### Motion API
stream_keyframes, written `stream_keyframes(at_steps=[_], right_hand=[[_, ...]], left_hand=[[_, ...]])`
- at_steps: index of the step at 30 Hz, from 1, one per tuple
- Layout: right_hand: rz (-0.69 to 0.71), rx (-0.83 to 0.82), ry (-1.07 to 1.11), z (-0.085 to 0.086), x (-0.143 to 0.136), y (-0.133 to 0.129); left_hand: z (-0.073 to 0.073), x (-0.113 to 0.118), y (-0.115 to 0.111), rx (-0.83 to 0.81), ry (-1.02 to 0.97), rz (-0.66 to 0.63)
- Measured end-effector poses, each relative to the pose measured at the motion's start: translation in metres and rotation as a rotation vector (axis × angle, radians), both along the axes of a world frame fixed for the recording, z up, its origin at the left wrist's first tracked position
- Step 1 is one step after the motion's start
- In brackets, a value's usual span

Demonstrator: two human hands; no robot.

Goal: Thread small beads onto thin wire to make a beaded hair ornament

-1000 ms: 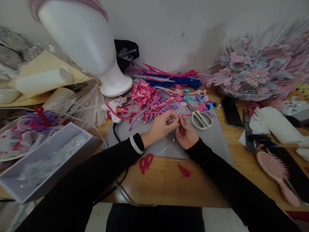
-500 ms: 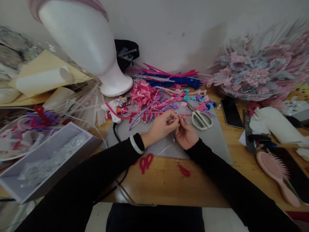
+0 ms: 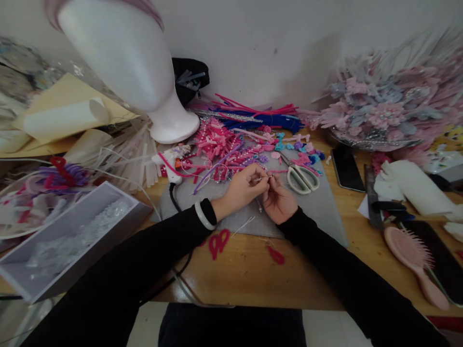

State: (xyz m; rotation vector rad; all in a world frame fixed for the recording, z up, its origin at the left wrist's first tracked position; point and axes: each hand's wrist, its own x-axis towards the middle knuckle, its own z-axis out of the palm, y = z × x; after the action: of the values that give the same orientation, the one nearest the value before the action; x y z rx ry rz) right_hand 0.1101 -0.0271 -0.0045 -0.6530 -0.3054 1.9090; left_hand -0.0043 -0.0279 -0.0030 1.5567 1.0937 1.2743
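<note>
Over the grey mat (image 3: 321, 217) my left hand (image 3: 248, 185) and my right hand (image 3: 279, 198) meet, fingertips almost touching. Both are closed in a pinch on a thin wire (image 3: 258, 179) that runs between them. A small beaded strand (image 3: 259, 205) hangs below the fingers; its upper end is hidden. Scissors (image 3: 303, 178) with pale handles lie just right of my right hand. Near the mat's front edge are looped dark-pink pipe-cleaner pieces (image 3: 219, 243), another single loop (image 3: 276, 255) and a thin white twisted wire (image 3: 243, 226).
Behind my hands lie pink pipe-cleaner pieces (image 3: 215, 137) and blue stems (image 3: 260, 123). A white mannequin head (image 3: 126, 62) stands back left, a box of clear bags (image 3: 43, 277) at left. A phone (image 3: 347, 169), a hairbrush (image 3: 408, 246) and a floral headpiece (image 3: 383, 113) are at right.
Almost nothing differs. Both hands keep their pinch in the same spot, with only a very slight shift of the fingers.
</note>
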Motion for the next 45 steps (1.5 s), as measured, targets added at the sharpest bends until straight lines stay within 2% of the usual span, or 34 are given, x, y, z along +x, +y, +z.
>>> stream_keyframes(at_steps=[16, 31, 45], right_hand=[[-0.003, 0.001, -0.015, -0.0033, 0.0003, 0.0004], [-0.057, -0.068, -0.021, 0.0020, -0.0032, -0.0021], [-0.059, -0.043, -0.022, 0.0008, -0.0034, -0.0011]], left_hand=[[0.0007, 0.0008, -0.0001, 0.008, -0.009, -0.002], [-0.0006, 0.0005, -0.0005, 0.033, 0.003, -0.022], [0.0020, 0.0003, -0.0004, 0.072, 0.049, 0.029]])
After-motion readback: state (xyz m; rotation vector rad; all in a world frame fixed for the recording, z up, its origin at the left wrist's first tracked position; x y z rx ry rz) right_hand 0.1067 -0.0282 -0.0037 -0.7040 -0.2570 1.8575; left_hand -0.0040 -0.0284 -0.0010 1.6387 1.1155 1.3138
